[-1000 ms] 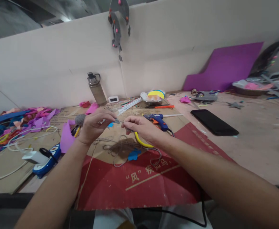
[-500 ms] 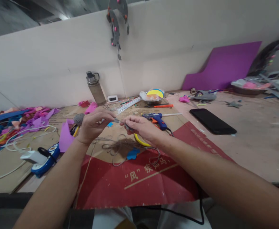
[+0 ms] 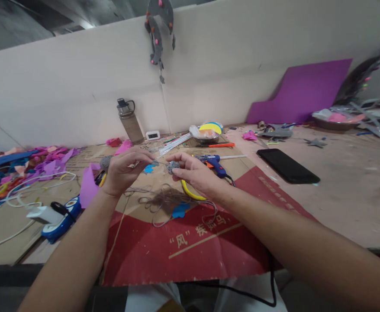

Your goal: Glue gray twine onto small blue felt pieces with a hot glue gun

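Note:
Over the cardboard, my right hand (image 3: 199,174) holds a small grey bundle of yarn (image 3: 173,167) between thumb and fingertips. My left hand (image 3: 122,171) is closed in a pinch on a small grey piece, apparently a yarn end; the fingers partly hide it. A thin strand seems to cross the gap between both hands. Beneath them lies a loose tangle of grey-brown cord (image 3: 164,199) with a blue felt cutout (image 3: 181,210). A second blue cutout (image 3: 149,168) is just past my left fingertips. Under my right wrist shows a yellow curved handle (image 3: 191,191).
A blue glue gun (image 3: 216,165) lies beyond my right hand, its cord trailing. A black phone (image 3: 288,166) rests to the right. At left are a power strip (image 3: 62,221), white cables and felt scraps (image 3: 52,160). A bottle (image 3: 130,123) and a bowl (image 3: 206,139) stand near the wall.
My right fingers have opened slightly and turned, so the grey bundle shows more fully. My left hand has shifted slightly left, widening the gap between the hands.

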### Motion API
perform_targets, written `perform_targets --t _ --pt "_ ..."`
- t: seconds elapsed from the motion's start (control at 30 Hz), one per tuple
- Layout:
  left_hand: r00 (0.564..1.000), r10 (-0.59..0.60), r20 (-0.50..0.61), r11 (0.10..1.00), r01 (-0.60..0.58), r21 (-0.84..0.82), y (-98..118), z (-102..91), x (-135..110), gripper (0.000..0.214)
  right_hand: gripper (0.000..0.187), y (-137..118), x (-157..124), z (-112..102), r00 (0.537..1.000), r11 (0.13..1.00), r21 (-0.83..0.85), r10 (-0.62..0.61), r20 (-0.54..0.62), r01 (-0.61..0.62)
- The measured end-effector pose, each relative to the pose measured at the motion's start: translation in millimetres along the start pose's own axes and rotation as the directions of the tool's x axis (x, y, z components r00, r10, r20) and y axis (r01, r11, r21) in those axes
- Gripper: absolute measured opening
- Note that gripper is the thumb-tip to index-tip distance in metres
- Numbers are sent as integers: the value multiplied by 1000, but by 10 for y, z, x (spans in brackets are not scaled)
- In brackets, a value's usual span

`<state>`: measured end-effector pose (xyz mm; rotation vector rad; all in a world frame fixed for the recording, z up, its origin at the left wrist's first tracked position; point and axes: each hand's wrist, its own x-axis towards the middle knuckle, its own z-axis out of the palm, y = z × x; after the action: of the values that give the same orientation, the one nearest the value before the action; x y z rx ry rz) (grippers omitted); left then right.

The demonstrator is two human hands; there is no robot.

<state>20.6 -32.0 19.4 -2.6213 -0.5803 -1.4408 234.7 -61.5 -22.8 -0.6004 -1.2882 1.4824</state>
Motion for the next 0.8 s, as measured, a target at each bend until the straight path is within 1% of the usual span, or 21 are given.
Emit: perform_targets --t 0.17,0.3,0.4,0.47,0.5,0.57,0.67,0.73,0.8 --pt "999 -38 3 999 38 -33 -16 14 -17 5 27 5 1 -20 1000 998 -51 -30 -8 30" --pt "996 -82 33 993 85 -87 -49 17 -48 6 23 -32 -8 -12 998 994 -94 -65 -25 63" --pt "988 -144 56 986 148 -82 -61 28 -67 6 22 -62 -19 -1 997 991 -119 -69 -44 64" --pt "975 -213 60 969 219 -110 -60 50 -76 7 22 -74 -23 2 996 993 -109 -57 -62 50" --pt "963 -262 61 952 268 -150 -58 67 -79 8 23 -77 -23 1 996 995 -92 -48 -71 41" --pt "922 -379 81 884 386 -264 -53 105 -81 10 24 -74 -17 -7 996 998 -60 -30 -79 25" --pt "838 -528 139 726 530 -439 -43 155 -71 14 26 -51 6 -31 995 997 -67 -38 -89 32" --pt "796 -580 173 635 575 -516 -37 175 -56 17 26 -30 25 -51 993 992 -114 -66 -99 54" --pt "771 -605 199 569 593 -570 -32 185 -41 19 25 -12 39 -70 990 982 -173 -95 -101 77"
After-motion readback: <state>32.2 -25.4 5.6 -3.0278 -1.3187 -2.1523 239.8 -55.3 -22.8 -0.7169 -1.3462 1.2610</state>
